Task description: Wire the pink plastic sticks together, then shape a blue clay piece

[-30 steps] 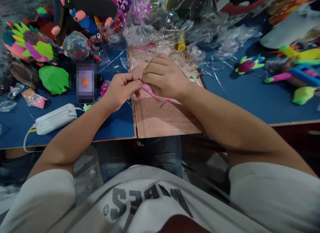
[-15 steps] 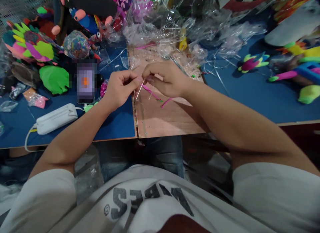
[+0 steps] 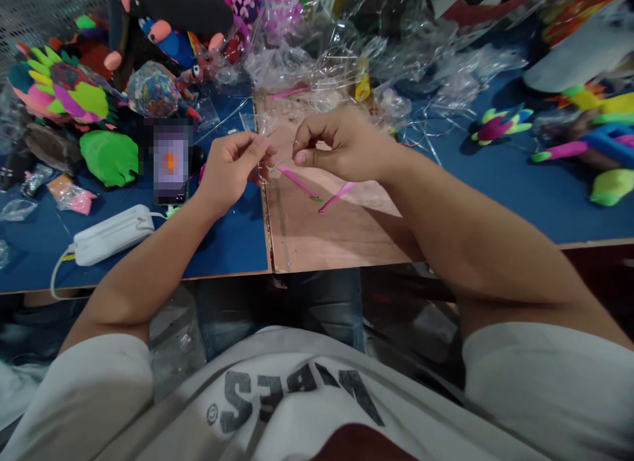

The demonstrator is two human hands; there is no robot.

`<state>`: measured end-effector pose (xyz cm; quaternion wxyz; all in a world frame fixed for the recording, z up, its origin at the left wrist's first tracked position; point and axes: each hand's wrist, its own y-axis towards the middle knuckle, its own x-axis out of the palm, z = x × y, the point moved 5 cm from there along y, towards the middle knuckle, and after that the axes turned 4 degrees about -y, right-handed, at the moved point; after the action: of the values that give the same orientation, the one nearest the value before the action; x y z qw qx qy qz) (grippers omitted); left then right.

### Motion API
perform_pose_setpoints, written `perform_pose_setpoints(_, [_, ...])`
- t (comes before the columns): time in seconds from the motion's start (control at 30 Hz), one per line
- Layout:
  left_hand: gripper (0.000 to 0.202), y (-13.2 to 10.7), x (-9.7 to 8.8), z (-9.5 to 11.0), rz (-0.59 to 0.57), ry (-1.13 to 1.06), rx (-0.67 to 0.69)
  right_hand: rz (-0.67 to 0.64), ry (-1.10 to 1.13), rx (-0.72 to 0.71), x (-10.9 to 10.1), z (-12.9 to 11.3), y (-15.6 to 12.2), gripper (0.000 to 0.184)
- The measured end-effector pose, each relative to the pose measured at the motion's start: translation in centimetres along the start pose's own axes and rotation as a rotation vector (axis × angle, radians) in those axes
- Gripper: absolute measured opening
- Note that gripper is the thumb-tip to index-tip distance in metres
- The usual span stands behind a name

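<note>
Both hands are raised over the bare wooden board (image 3: pixel 341 233), a short gap between them. My left hand (image 3: pixel 232 170) is closed in a pinch at the board's left edge; something thin and pale shows faintly by its fingertips, too small to name. To its right, my right hand (image 3: pixel 339 147) presses thumb and forefinger together, and whatever is between them cannot be made out. Below the hands lie two thin pink strips: one pink strip (image 3: pixel 297 180) slants down to the right, and the other pink strip (image 3: pixel 337 197) slants up to the right, under my right hand.
A phone (image 3: pixel 171 160) and a white power bank (image 3: pixel 113 235) with a cable lie left on the blue tabletop (image 3: pixel 232 249). Colourful clay figures (image 3: pixel 69 91) crowd the back left. Crumpled clear plastic (image 3: pixel 321 58) covers the back. A small clay turtle (image 3: pixel 500 125) sits right.
My hands have moved apart, the right one shifting right and slightly up. The clear thin strands that showed between them are now out of sight. The pink strips stay put.
</note>
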<state>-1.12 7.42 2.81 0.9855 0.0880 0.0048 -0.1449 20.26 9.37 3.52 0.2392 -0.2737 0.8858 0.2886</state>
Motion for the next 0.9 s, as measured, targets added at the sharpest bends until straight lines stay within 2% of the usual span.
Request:
perform_pose_setpoints(0.13, [0.044,0.2,-0.5,0.1,0.053,-0.073,0.017,0.072,-0.039,0.019,-1.0,0.9,0.0,0.052])
perform_pose_setpoints(0.37, [0.041,-0.5,-0.3,1.4,0.105,0.140,0.125,0.163,-0.145,-0.031,-1.3,1.6,0.0,0.043])
perform_pose_setpoints(0.6, [0.024,-1.0,-0.8,1.2,0.127,0.380,0.241,0.283,-0.407,-0.003,-0.9,1.0,-0.2,0.038])
perform_pose_setpoints(0.7, [0.013,-1.0,-1.0,1.2,0.143,0.420,0.315,0.278,-0.447,-0.024,-0.5,0.6,-0.3,0.029])
perform_pose_setpoints(0.8, [0.010,-0.8,-1.0,1.2,0.144,0.336,0.289,0.263,-0.424,-0.048,-0.2,0.7,-0.3,0.026])
perform_pose_setpoints(0.9, [0.013,-0.4,-1.0,0.9,0.146,0.209,0.171,0.298,-0.410,-0.040,-0.4,1.0,-0.3,0.031])
